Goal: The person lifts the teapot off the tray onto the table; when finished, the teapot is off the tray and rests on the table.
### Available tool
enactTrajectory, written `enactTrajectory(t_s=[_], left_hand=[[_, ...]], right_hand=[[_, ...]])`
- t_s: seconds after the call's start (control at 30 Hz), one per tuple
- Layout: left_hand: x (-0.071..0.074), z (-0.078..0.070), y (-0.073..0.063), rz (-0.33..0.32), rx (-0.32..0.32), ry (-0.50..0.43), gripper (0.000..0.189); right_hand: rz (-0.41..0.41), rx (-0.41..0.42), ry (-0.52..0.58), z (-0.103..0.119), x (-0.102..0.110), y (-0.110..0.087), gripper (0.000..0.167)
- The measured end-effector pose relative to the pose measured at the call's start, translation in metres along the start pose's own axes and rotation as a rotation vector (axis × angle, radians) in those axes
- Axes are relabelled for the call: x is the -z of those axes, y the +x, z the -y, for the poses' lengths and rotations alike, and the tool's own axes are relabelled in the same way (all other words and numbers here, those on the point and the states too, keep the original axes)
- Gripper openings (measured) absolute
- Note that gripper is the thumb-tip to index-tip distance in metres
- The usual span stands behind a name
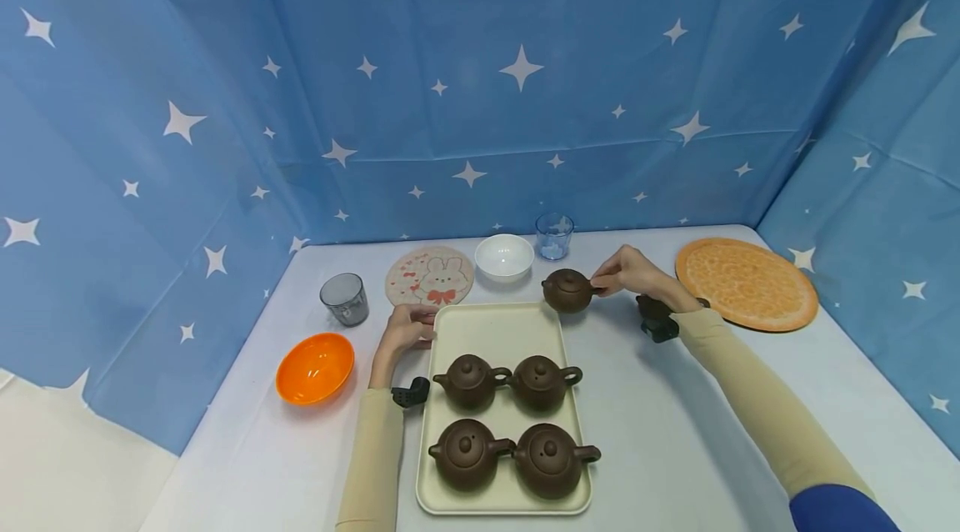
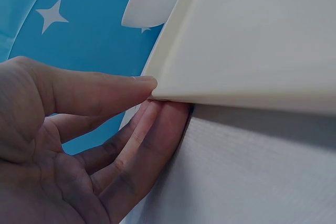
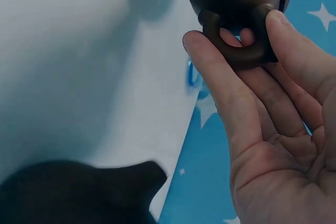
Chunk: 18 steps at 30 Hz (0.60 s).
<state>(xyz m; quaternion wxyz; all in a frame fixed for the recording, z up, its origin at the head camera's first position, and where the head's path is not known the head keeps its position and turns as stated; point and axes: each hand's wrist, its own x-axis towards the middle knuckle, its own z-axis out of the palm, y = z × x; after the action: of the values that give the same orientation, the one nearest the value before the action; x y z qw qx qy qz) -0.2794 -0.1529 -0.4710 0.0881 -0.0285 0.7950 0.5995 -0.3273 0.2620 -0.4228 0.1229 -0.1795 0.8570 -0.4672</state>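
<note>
My left hand [image 1: 407, 330] pinches the rim of a cream tray [image 1: 495, 332] near its far left corner, thumb on top and fingers below in the left wrist view. Several dark brown teapots [image 1: 468, 382] stand on the tray's near part in two rows, handles to the right. With my right hand [image 1: 628, 272] I grip a brown teapot [image 1: 567, 292] by its handle, just past the tray's far right corner. The right wrist view shows thumb and fingers around that handle [image 3: 239, 56]. Another dark teapot [image 1: 652, 308] sits on the table, partly hidden behind my right wrist.
At the back stand a white bowl [image 1: 505, 258] and a blue glass [image 1: 554, 237], beside a round rabbit mat [image 1: 429, 276]. A grey glass [image 1: 345, 299] and an orange bowl [image 1: 315, 368] are on the left. On the right lies a round pizza-patterned mat [image 1: 746, 283].
</note>
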Motion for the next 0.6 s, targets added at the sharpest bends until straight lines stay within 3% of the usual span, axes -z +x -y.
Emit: enactTrajectory(t_s=[0.6], left_hand=[[-0.002, 0.004, 0.002, -0.015, 0.008, 0.004, 0.047]], right_hand=[[0.027, 0.007, -0.017, -0.018, 0.009, -0.008, 0.019]])
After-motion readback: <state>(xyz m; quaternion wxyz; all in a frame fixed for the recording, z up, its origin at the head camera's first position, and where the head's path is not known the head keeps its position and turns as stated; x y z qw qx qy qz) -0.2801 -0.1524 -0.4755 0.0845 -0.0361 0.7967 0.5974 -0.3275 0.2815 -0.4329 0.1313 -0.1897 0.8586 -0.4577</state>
